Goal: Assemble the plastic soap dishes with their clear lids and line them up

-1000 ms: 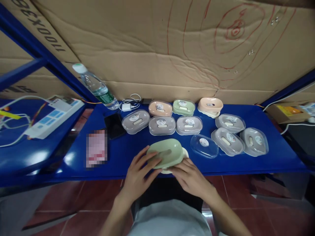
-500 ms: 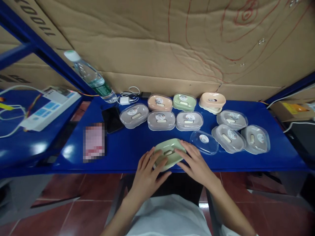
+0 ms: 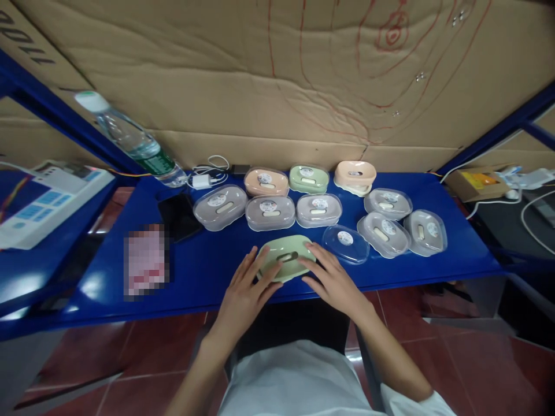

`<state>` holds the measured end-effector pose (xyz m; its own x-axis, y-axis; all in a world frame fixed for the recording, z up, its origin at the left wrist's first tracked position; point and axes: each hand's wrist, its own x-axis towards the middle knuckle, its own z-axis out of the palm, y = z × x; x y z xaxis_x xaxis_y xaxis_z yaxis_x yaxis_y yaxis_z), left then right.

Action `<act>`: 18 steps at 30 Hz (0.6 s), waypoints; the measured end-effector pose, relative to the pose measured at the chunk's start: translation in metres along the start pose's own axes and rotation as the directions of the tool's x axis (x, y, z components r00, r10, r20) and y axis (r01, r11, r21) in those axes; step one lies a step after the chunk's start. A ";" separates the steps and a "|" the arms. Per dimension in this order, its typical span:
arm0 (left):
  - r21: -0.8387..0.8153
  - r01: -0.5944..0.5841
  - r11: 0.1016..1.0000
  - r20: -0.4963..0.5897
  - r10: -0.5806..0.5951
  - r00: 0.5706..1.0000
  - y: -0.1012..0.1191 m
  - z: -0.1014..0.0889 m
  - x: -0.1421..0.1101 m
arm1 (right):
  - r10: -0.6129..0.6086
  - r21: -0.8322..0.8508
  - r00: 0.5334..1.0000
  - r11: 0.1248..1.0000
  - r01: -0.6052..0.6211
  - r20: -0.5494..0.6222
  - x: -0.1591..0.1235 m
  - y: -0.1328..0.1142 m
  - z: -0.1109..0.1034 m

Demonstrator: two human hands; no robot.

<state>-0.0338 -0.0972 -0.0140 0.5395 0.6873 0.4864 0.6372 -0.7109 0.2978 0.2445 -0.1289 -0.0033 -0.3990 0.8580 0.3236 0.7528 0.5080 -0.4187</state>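
A green oval soap dish [image 3: 284,243], without its clear lid, is near the table's front edge, between my two hands. It has a long slot in its middle. My left hand [image 3: 249,286] holds its left end, with fingers on the rim and reaching over the inside. My right hand [image 3: 336,283] grips the right end, fingertips on the rim and inner wall. A clear lid [image 3: 358,252] with a round sticker lies flat just beyond my right hand. The underside of the green dish is mostly hidden.
Several lidded soap dishes in grey [image 3: 271,222], peach [image 3: 255,184] and green [image 3: 297,184] stand behind. An unlidded peach dish [image 3: 366,170] rests on a cream piece. Left are a phone [image 3: 177,216], a tilted water bottle [image 3: 134,138] and a charger [image 3: 202,182]. Cardboard [image 3: 217,104] walls the back.
The camera view has shifted, so most things appear further left. The green dish sits more level, and my left fingers have drawn back from its middle, showing more of the slot.
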 end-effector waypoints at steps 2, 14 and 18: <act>-0.045 0.039 0.998 -0.010 -0.040 0.999 0.000 0.002 0.000 | 0.010 0.019 1.000 1.000 -0.010 0.008 0.001 0.001 0.000; -0.079 -0.010 0.997 -0.027 0.008 1.000 -0.004 0.006 -0.002 | 0.086 0.288 0.984 0.949 -0.129 0.157 0.004 0.008 -0.014; -0.054 0.004 0.999 -0.007 -0.004 1.000 -0.002 0.007 -0.003 | 0.076 0.293 0.981 0.948 -0.126 0.176 0.005 0.010 -0.013</act>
<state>-0.0330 -0.0962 -0.0214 0.5329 0.6895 0.4905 0.6089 -0.7150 0.3435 0.2569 -0.1207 0.0053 -0.4268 0.8940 0.1361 0.6100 0.3958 -0.6865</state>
